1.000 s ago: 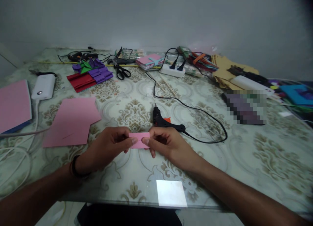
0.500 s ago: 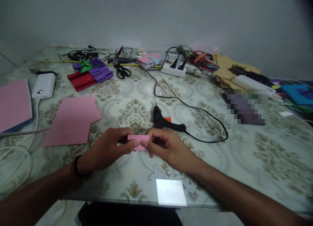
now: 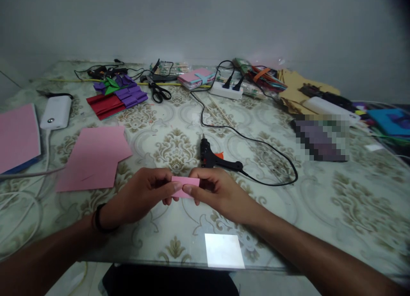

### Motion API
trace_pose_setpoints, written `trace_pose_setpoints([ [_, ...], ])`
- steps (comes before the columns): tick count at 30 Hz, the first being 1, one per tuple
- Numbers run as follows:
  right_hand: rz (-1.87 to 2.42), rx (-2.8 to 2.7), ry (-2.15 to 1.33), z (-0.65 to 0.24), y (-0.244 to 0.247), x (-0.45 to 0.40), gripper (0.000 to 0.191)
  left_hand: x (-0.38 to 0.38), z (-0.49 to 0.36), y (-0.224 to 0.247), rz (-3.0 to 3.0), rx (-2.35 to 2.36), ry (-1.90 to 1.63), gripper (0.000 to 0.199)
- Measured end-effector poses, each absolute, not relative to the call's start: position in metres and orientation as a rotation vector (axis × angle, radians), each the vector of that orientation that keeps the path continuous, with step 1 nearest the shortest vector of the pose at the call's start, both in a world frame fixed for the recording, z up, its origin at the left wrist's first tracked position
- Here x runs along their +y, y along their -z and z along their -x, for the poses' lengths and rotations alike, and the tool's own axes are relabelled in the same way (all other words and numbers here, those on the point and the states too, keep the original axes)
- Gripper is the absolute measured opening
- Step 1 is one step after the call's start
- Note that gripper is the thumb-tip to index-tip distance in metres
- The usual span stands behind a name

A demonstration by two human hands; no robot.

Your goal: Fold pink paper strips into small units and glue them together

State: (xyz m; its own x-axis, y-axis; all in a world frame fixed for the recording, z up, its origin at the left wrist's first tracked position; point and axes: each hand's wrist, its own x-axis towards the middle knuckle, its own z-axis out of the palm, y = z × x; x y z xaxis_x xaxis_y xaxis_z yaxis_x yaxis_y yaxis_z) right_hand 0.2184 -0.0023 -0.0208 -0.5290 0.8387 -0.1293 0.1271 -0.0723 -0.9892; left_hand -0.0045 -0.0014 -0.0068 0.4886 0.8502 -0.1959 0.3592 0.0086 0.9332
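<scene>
The left hand (image 3: 134, 195) and the right hand (image 3: 226, 195) both pinch one small pink piece of paper (image 3: 185, 180), one hand at each end. The two thumbs press on its front, close to each other, and some fingertips peek out below it; what the other fingers do behind it is hard to see. The piece is up in front of the person, over the near part of the table (image 3: 153, 244). It looks very light, so a soft pinch should be enough. It seems a bit stiff, like thick paper, but it would likely bend or get a crease if squeezed hard. It should not be very slippery. The two short ends look like the best spots to hold, with thumbs in front and fingers behind, so the middle stays flat. Just past the right hand lies a black glue gun (image 3: 206, 155). To the left lies a bigger pink sheet (image 3: 92, 159), and farther back are black scissors (image 3: 156, 92).
</scene>
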Motion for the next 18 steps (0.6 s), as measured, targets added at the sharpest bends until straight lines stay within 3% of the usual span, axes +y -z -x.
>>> trace_pose_setpoints([
  [11, 1.057, -1.609, -1.667, -0.2206, 0.0189, 0.0012, 0.036, -0.0002, 0.0066, 0.0075, -1.599, 1.070, -0.534, 0.026],
  [18, 1.099, -1.705, -1.597, -0.2188, 0.0211, 0.0008, 0.015, -0.0015, 0.0035, 0.0097, -1.759, 1.115, -0.552, 0.020],
])
